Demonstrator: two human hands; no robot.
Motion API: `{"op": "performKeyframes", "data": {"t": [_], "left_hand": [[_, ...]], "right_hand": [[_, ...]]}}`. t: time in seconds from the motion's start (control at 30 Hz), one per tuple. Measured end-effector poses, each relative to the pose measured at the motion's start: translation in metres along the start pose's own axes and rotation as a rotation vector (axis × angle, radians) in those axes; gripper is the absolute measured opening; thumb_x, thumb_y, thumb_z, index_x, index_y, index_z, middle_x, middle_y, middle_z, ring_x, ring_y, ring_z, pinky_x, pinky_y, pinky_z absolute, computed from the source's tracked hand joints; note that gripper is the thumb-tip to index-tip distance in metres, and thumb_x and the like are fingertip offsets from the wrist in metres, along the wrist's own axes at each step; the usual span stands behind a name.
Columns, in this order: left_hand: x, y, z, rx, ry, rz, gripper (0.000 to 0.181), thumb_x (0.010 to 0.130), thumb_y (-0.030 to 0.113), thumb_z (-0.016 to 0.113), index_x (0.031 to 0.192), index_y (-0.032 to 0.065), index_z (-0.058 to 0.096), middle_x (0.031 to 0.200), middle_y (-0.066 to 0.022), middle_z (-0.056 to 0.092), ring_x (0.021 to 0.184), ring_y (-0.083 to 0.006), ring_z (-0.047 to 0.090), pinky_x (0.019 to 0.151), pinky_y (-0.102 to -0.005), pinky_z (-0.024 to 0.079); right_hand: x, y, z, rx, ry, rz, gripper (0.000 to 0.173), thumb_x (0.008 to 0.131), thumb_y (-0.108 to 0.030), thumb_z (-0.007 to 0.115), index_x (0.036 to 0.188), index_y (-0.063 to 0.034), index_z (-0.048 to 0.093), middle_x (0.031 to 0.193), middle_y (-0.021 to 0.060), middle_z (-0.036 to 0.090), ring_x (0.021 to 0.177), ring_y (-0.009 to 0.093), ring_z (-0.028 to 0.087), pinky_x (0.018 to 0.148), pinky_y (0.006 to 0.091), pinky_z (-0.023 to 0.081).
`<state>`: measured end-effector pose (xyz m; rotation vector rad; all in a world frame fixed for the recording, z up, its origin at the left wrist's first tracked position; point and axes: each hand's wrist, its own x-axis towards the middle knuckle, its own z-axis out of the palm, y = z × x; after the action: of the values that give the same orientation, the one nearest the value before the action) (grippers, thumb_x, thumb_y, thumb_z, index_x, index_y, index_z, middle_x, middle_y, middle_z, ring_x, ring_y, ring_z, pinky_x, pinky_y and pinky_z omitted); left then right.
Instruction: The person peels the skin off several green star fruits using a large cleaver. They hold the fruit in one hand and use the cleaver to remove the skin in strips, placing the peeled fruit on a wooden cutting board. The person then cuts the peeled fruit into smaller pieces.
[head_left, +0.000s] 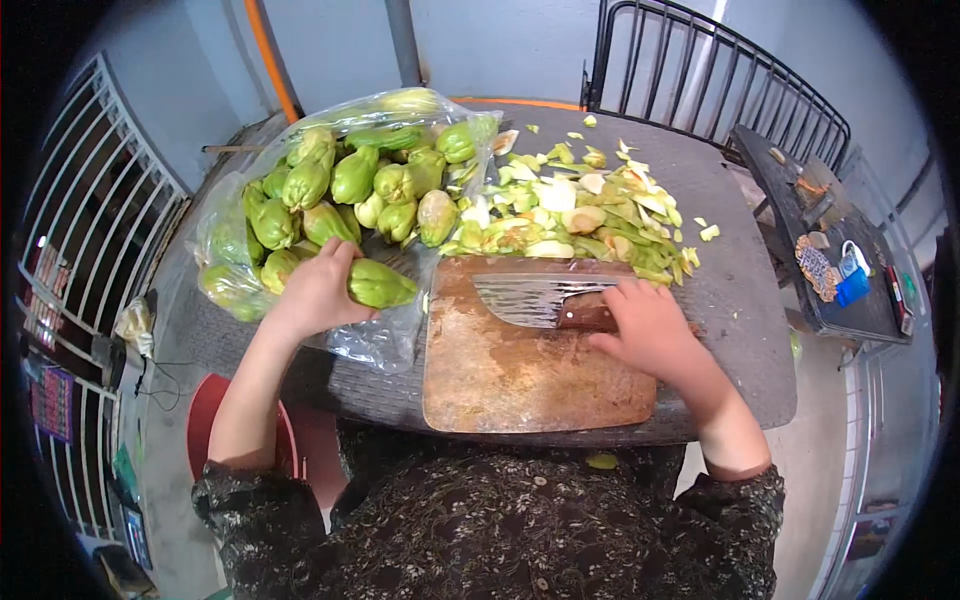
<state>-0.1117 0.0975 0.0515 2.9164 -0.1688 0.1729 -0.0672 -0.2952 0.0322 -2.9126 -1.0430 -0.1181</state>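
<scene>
My left hand (322, 281) grips a green chayote (382, 283) at the front of the clear plastic bag (375, 345). More whole chayotes (356, 174) are heaped in and around that bag. On the brown wooden cutting board (525, 382) a broad-bladed kitchen knife (517, 298) lies flat, its dark wooden handle to the right. Over the end of that handle is my right hand (651, 326), thumb and fingers apart on either side of it; the palm hides the handle's tip. Green and pale chayote peelings (577, 210) are piled directly behind the board.
The grey table (750, 360) has a curved outline. A red plastic bucket (202, 420) stands low at the left, below the table edge. To the right is a small dark side table (862, 319) with odds and ends, near a black metal railing (675, 75).
</scene>
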Motion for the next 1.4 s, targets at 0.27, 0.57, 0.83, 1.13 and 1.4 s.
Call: {"op": "performKeyframes", "data": {"t": [0.27, 0.57, 0.83, 1.13, 1.4], "left_hand": [[0.020, 0.015, 0.012, -0.931, 0.322, -0.083, 0.073, 0.063, 0.024, 0.084, 0.122, -0.0003, 0.047, 0.116, -0.0128, 0.057, 0.106, -0.0183, 0.055, 0.094, -0.0315, 0.043], [0.070, 0.050, 0.047, -2.422, 0.014, 0.037, 0.056, 0.089, 0.039, 0.060, 0.130, 0.0056, 0.042, 0.126, -0.0151, 0.053, 0.112, -0.0315, 0.056, 0.090, -0.0497, 0.053], [0.092, 0.095, 0.092, -2.726, -0.283, 0.101, 0.055, 0.090, 0.048, 0.051, 0.127, 0.0074, 0.046, 0.124, -0.0136, 0.054, 0.114, -0.0340, 0.053, 0.094, -0.0485, 0.046], [0.067, 0.133, 0.095, -2.521, -0.164, -0.200, 0.052, 0.094, 0.054, 0.041, 0.119, 0.0099, 0.054, 0.114, -0.0097, 0.061, 0.104, -0.0248, 0.058, 0.090, -0.0423, 0.049], [0.077, 0.110, 0.103, -2.612, -0.295, -0.098, 0.066, 0.088, 0.064, 0.044, 0.125, 0.0104, 0.053, 0.115, -0.0126, 0.061, 0.101, -0.0262, 0.061, 0.089, -0.0422, 0.050]], "right_hand": [[0.018, 0.033, 0.018, 0.189, -0.128, -0.179, 0.039, 0.078, -0.033, 0.070, 0.099, -0.0037, 0.056, 0.100, 0.0136, 0.056, 0.098, 0.033, 0.055, 0.083, 0.0440, 0.044], [0.038, 0.083, 0.008, 0.132, 0.185, -0.116, 0.026, 0.078, -0.014, 0.068, 0.093, -0.0011, 0.052, 0.097, 0.0170, 0.054, 0.094, 0.036, 0.055, 0.080, 0.0436, 0.045], [0.054, 0.022, -0.020, 0.817, 0.653, 0.216, 0.019, 0.088, -0.015, 0.059, 0.103, -0.0027, 0.057, 0.082, 0.0133, 0.062, 0.074, 0.030, 0.061, 0.068, 0.0377, 0.047], [0.051, -0.039, 0.011, 0.637, 0.579, -0.182, 0.037, 0.072, -0.038, 0.074, 0.080, -0.0071, 0.056, 0.069, 0.0057, 0.055, 0.065, 0.026, 0.057, 0.057, 0.0360, 0.045], [0.044, -0.045, 0.015, 0.492, 0.502, -0.285, 0.045, 0.069, -0.047, 0.073, 0.070, -0.0084, 0.051, 0.066, 0.0060, 0.052, 0.062, 0.026, 0.056, 0.054, 0.0372, 0.044]]}}
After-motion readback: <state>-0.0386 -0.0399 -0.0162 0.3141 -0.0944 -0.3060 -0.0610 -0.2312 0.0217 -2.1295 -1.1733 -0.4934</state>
